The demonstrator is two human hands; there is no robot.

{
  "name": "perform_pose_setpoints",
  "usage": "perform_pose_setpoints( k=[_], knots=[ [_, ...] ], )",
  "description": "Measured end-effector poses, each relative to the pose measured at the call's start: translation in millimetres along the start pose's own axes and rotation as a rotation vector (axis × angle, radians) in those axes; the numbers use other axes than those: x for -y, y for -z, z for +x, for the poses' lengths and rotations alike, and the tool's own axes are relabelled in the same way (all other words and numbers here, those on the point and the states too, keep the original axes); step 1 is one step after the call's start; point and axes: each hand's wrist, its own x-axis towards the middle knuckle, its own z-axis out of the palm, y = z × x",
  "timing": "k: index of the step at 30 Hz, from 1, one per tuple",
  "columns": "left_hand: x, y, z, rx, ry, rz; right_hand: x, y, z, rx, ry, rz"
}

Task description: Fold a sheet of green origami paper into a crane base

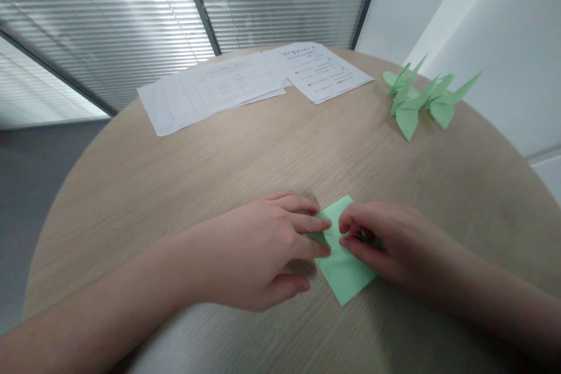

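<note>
A sheet of light green origami paper point(346, 280) lies on the table in front of me, with one corner toward me and faint creases on it. My left hand point(272, 248) rests palm down at its left side, fingers spread, with the fingertips on the paper. Over the right part of the sheet, my right hand point(381, 239) is curled, with thumb and index finger close together at the paper. A bit of green shows inside those bent fingers. The right corner of the sheet is hidden beneath this hand.
Several folded green paper cranes point(407, 108) stand together at the back right of the round wooden table point(197, 175). Printed white sheets point(228, 85) overlap along the far edge. Behind are window blinds point(280, 0) and a white wall point(495, 41).
</note>
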Motion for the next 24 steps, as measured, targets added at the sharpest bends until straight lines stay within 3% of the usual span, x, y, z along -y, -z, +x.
perform_pose_setpoints(
  k=[24],
  knots=[
    [-13.2, -8.8, 2.3, -0.054, 0.001, 0.097, 2.8, 1.5, -1.8, -0.017, 0.024, -0.076]
  ],
)
